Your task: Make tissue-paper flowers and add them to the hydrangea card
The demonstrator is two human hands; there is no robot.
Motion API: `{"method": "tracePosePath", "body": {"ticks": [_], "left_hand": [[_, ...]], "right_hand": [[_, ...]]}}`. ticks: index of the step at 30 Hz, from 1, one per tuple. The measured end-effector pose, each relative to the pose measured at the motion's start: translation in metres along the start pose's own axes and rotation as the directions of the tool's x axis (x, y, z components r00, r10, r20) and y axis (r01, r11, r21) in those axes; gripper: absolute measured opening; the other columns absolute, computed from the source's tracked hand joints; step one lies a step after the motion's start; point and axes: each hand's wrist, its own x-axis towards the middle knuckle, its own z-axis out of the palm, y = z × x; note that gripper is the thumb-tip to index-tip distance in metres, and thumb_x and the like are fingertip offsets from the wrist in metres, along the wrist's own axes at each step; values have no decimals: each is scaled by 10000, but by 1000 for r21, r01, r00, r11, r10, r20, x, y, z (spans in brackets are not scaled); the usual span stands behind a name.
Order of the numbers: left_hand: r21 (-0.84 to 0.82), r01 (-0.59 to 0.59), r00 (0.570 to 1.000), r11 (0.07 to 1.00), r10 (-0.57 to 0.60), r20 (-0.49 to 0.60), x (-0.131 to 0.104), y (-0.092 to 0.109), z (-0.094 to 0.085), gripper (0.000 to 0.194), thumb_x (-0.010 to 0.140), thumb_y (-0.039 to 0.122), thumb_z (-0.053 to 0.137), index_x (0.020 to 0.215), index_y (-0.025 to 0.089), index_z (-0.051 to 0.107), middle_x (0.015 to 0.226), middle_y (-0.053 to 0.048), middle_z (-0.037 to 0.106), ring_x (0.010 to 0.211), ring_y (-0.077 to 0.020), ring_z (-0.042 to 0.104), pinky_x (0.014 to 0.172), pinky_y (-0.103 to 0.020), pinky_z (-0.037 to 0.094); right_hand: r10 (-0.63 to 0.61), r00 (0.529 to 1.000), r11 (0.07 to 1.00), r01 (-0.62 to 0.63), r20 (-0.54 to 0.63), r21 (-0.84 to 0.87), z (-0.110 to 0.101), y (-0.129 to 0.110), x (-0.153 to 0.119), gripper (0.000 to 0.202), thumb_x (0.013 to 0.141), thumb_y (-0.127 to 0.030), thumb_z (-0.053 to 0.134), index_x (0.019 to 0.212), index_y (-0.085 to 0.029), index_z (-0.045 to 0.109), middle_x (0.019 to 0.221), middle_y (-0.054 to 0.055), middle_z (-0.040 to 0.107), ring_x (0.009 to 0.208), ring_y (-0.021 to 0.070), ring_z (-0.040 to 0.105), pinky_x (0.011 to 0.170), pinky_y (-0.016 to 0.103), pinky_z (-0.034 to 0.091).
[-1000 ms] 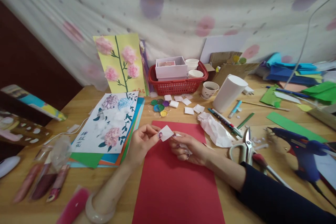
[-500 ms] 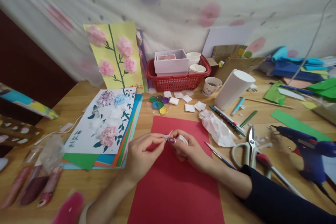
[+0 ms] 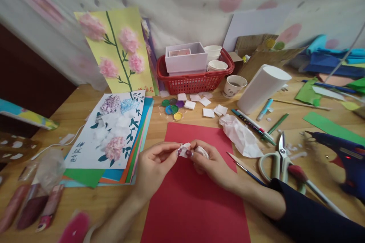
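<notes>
White paper piece [image 3: 186, 146] is located between the left hand [image 3: 154, 169] and the right hand [image 3: 213, 165], above the far part of the red sheet [image 3: 196, 209]. Left grip: thumb and fingertips pinch the left side of the piece. Right grip: thumb and forefinger pinch the right side; the curled fingers retain a white wad [image 3: 202, 152] immediately right of the piece. Both thumbs bear on the near face. Red sheet lies flat on the worktop [image 3: 88, 197]. Crumpled tissue [image 3: 241, 136] lies right of the right hand, on the far side; a brush [image 3: 247, 169] lies nearer; scissors [image 3: 282, 151] lie farther right.
</notes>
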Motion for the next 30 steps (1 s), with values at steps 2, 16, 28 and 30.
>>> {"method": "tracePosePath", "body": {"ticks": [2,16,28,30], "left_hand": [[-44,84,996,996,-85,-38,2,-1,0,86,716,196,701,788,184,746,806,-38,781,749,-181,744,710,-255,622],[159,-117,991,980,126,-51,-6,-12,1,216,757,158,688,950,211,607,799,12,687,771,-120,680,759,-222,563],[301,-204,979,932,203,34,5,-11,-9,180,864,184,580,999,223,693,877,-16,624,811,-127,611,754,-230,516],[361,-239,969,901,248,24,7,-9,-12,146,873,189,585,943,225,707,870,-14,626,806,-127,600,756,-229,503]], "right_hand": [[-4,1000,1000,4,10,-2,-1,0,0,260,835,-427,628,868,-184,542,538,-93,395,443,60,296,430,207,240],[-26,999,995,30,47,-91,2,-7,-1,373,825,-529,650,792,-174,539,586,-71,411,495,64,312,467,226,230],[-14,999,1000,15,35,-27,0,-1,-1,344,836,-519,630,835,-185,547,563,-78,406,480,71,313,468,229,236],[-28,999,998,29,24,-48,-1,0,-2,317,850,-497,614,826,-188,549,562,-78,394,483,73,304,473,230,238]]}}
